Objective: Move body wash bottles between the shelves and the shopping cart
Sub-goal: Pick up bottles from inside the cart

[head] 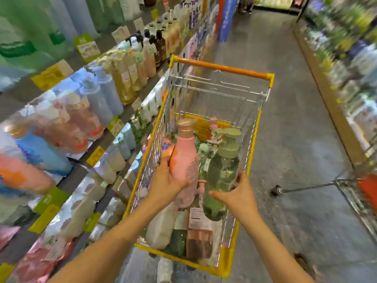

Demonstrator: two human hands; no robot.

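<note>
Holding a pink pump bottle (184, 160) upright, the left grip (166, 180) clamps its body; beside it, the right grip (237, 193) clamps a clear green pump bottle (221, 172) over the cart (253, 139).

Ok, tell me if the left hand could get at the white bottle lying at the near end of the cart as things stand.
Probably not as it is: the left hand grips the pink bottle, so it is occupied. The white bottle lies just below it in the cart with nothing on top, so once the hand is free the way looks open.
</note>
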